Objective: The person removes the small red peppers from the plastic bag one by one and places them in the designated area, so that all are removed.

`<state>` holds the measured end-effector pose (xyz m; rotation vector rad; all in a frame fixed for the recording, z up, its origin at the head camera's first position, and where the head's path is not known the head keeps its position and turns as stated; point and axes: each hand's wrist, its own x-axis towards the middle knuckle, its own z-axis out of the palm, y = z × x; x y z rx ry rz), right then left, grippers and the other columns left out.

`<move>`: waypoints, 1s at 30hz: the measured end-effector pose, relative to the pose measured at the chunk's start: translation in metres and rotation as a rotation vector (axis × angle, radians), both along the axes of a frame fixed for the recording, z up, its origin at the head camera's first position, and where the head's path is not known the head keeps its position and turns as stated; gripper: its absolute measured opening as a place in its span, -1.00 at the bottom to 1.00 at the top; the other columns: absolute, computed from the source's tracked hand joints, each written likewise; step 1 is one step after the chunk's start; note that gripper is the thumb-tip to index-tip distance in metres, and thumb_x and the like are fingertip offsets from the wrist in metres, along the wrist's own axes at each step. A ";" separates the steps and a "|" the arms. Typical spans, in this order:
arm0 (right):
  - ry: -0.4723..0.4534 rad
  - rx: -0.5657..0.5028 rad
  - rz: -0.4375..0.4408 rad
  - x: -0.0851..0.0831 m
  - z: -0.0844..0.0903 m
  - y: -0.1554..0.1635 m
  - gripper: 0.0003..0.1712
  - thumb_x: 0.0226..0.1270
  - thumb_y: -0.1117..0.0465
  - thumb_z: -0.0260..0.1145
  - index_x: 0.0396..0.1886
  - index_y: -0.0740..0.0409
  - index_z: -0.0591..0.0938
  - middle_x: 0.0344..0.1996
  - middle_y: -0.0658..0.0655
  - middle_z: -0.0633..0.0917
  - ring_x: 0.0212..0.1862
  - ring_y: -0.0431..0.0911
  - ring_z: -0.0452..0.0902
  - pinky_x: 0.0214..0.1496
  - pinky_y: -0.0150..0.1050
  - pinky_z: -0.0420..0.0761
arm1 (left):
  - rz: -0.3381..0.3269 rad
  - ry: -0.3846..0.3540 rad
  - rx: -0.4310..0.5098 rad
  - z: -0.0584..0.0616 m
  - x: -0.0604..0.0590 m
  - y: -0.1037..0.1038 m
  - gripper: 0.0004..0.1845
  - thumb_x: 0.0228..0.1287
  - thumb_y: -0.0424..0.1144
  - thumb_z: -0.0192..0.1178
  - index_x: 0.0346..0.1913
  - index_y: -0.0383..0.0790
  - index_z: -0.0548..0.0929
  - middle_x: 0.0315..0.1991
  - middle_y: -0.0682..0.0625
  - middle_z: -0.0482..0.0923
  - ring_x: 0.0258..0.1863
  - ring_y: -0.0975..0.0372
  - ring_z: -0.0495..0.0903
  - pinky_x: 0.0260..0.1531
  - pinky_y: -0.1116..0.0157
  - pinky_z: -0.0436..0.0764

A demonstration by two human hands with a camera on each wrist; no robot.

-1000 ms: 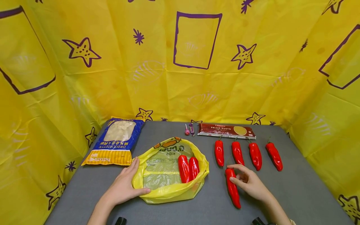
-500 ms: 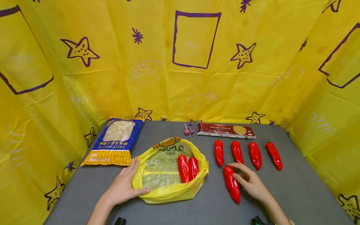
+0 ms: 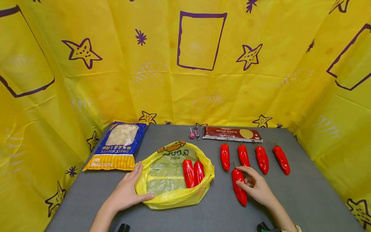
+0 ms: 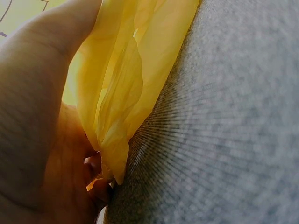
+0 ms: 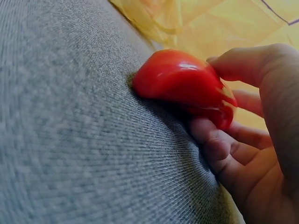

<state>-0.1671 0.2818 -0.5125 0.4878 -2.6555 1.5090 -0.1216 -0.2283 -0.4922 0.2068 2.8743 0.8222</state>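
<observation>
Pepper (image 3: pixel 239 187) lies on table (image 3: pixel 304 196) under right hand (image 3: pixel 256 188), fingers curled round it; left hand (image 3: pixel 127 193) pinches bag (image 3: pixel 174 196) rim.

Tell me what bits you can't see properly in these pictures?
- Head view: the two tiny pink and purple wrapped sweets are too small to identify.
- Head view: the two glossy red peppers in the crinkly yellow plastic bag have their lower ends hidden by its rim.
- Right wrist view: the long red pepper held by the right hand is partly covered by fingers.
- Left wrist view: the left hand blocks the bag's inside.
</observation>
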 end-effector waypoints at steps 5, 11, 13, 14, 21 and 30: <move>0.030 0.004 -0.003 -0.001 -0.001 0.000 -0.41 0.33 0.25 0.56 0.34 0.12 0.63 0.08 0.14 0.58 -0.56 -0.23 0.48 -0.55 -0.36 0.49 | 0.001 0.002 0.000 -0.001 0.000 0.000 0.46 0.02 0.52 0.44 0.73 -0.27 -0.07 0.74 -0.24 -0.16 0.58 -0.40 0.09 0.41 -0.45 0.25; 0.075 -0.033 0.026 0.000 0.000 0.001 -0.42 0.34 0.31 0.54 0.34 0.18 0.62 0.08 0.17 0.59 -0.56 -0.20 0.49 -0.56 -0.36 0.49 | 0.001 0.007 -0.003 -0.002 0.000 -0.001 0.46 0.03 0.52 0.43 0.73 -0.27 -0.07 0.74 -0.24 -0.15 0.58 -0.39 0.10 0.41 -0.44 0.25; 0.096 -0.046 0.036 0.000 0.000 0.002 -0.41 0.33 0.34 0.54 0.34 0.19 0.62 0.09 0.18 0.60 -0.57 -0.19 0.50 -0.58 -0.35 0.50 | 0.002 0.002 -0.004 -0.002 -0.001 -0.001 0.46 0.03 0.53 0.43 0.73 -0.26 -0.07 0.74 -0.23 -0.16 0.58 -0.39 0.10 0.41 -0.45 0.25; 0.106 -0.053 0.040 0.000 0.000 0.002 -0.41 0.33 0.35 0.54 0.34 0.20 0.62 0.09 0.18 0.60 -0.58 -0.19 0.50 -0.59 -0.35 0.49 | 0.003 -0.001 -0.004 -0.002 -0.001 -0.001 0.46 0.02 0.53 0.43 0.73 -0.26 -0.07 0.74 -0.23 -0.16 0.58 -0.40 0.09 0.41 -0.45 0.25; 0.142 -0.070 0.028 -0.001 0.005 0.005 -0.41 0.30 0.40 0.54 0.32 0.24 0.62 0.09 0.20 0.60 -0.67 -0.20 0.42 -0.68 -0.32 0.43 | 0.002 -0.008 0.001 -0.001 -0.002 0.001 0.47 0.02 0.53 0.43 0.73 -0.25 -0.09 0.75 -0.22 -0.17 0.59 -0.39 0.08 0.41 -0.45 0.25; 0.172 0.010 -0.008 -0.008 0.031 0.000 -0.46 0.29 0.38 0.55 0.26 0.19 0.66 -0.02 0.27 0.63 -0.70 -0.21 0.33 -0.71 -0.30 0.40 | -0.001 0.007 0.010 -0.001 0.000 0.000 0.45 0.04 0.51 0.43 0.73 -0.28 -0.07 0.74 -0.25 -0.16 0.58 -0.42 0.08 0.41 -0.46 0.24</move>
